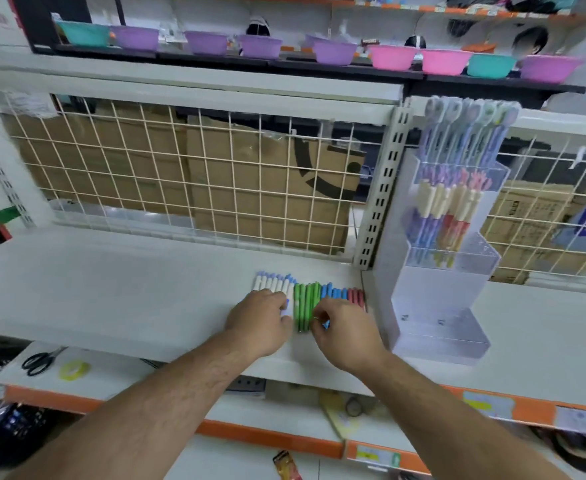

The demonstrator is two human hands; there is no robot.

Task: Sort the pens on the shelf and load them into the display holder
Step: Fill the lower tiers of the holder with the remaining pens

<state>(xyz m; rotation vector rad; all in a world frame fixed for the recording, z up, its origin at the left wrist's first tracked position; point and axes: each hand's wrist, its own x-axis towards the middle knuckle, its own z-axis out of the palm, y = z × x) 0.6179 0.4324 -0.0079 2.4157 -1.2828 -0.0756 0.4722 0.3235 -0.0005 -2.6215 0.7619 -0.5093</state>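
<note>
Evidently the white shelf point(128, 289) carries a clear display holder point(438, 337) at the right. Just left of it lie white pens point(272, 282), green pens point(307, 299), blue pens point(334, 292) and red pens point(355, 295), probably grouped by colour for loading. The left hand point(260, 320) curls onto the white pens, gripping or merely pressing I cannot tell, while the right hand point(347, 334) pinches the blue pens' near ends.

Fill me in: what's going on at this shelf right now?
A person is sorting pens on the white shelf. The pens lie in a row grouped by colour: white pens, green pens, blue pens and red pens. The left hand curls over the near ends of the white pens. The right hand pinches at the near ends of the green pens. The display holder stands just right of the row, and its upper tiers already hold pens.
</note>
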